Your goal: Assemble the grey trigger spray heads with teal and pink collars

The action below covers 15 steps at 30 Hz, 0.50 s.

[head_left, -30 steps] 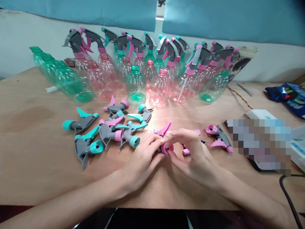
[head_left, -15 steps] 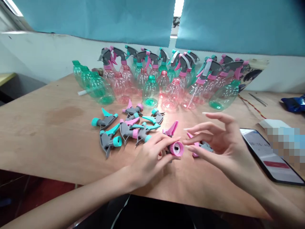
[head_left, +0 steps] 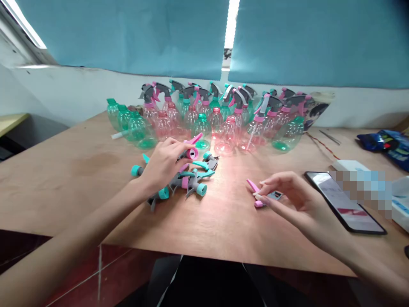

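Note:
My left hand (head_left: pixel 166 164) is closed around a grey trigger spray head with a pink collar (head_left: pixel 192 154), its round opening facing me. This hand hangs over a pile of loose spray heads with turquoise (head_left: pixel 201 189) and pink parts, hiding some of them. On the right, my right hand (head_left: pixel 292 198) is open, thumb and forefinger curved with a small gap between the tips. Those fingertips are at a single pink-and-grey spray head (head_left: pixel 259 204) lying on the table, partly covering it; whether they touch it I cannot tell.
Behind the pile stand several clear green bottles (head_left: pixel 140 130) and pink bottles (head_left: pixel 227 138), many topped with spray heads. A phone (head_left: pixel 347 204) lies at the right, near a white box (head_left: pixel 351 165) and a blue packet (head_left: pixel 370 141). The wooden table's front edge (head_left: pixel 223 258) is close to me.
My left hand has moved left and away from me with the pink-collared spray head, over the pile. My right hand has lowered toward the single spray head. The view has shifted slightly.

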{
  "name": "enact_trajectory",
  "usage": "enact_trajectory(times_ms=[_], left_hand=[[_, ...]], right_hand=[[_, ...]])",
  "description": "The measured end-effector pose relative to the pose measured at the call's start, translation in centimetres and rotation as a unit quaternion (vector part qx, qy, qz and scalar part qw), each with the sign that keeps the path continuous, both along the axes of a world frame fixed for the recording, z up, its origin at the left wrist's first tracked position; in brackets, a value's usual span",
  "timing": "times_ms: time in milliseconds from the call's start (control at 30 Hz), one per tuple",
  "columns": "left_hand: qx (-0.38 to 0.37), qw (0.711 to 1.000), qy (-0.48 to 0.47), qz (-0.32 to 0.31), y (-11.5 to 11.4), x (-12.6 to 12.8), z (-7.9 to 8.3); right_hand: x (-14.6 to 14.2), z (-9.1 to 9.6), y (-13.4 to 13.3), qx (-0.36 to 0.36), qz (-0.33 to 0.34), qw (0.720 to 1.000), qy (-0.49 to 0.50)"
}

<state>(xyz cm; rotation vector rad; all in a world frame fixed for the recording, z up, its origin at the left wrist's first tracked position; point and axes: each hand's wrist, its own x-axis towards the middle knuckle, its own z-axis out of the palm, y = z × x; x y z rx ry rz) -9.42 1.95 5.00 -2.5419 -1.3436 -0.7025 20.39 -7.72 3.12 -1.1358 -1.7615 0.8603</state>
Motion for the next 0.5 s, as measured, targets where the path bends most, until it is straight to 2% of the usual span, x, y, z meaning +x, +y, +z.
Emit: enact_trajectory(times_ms=[100, 200, 333, 500], left_hand=[[-0.069, 0.994, 0.085, -0.004, 2.0, 0.3, -0.5], [-0.095, 0.989, 0.110, -0.019, 2.9, 1.1, -0.9], [-0.081, 0.992, 0.095, -0.035, 2.5, 3.3, -0.7], [-0.086, 0.989, 0.083, -0.093, 0.9, 8.0, -0.8]], right_hand=[[0.8, 0.3, -0.3, 0.001, -0.016, 1.000, -0.016], [2.1, 0.3, -0.7, 0.025, -0.045, 0.998, -0.035], [4.2, 0.1, -1.2, 0.052, -0.081, 0.993, -0.063], [6.8, -0.5, -1.4, 0.057, -0.112, 0.982, -0.142]])
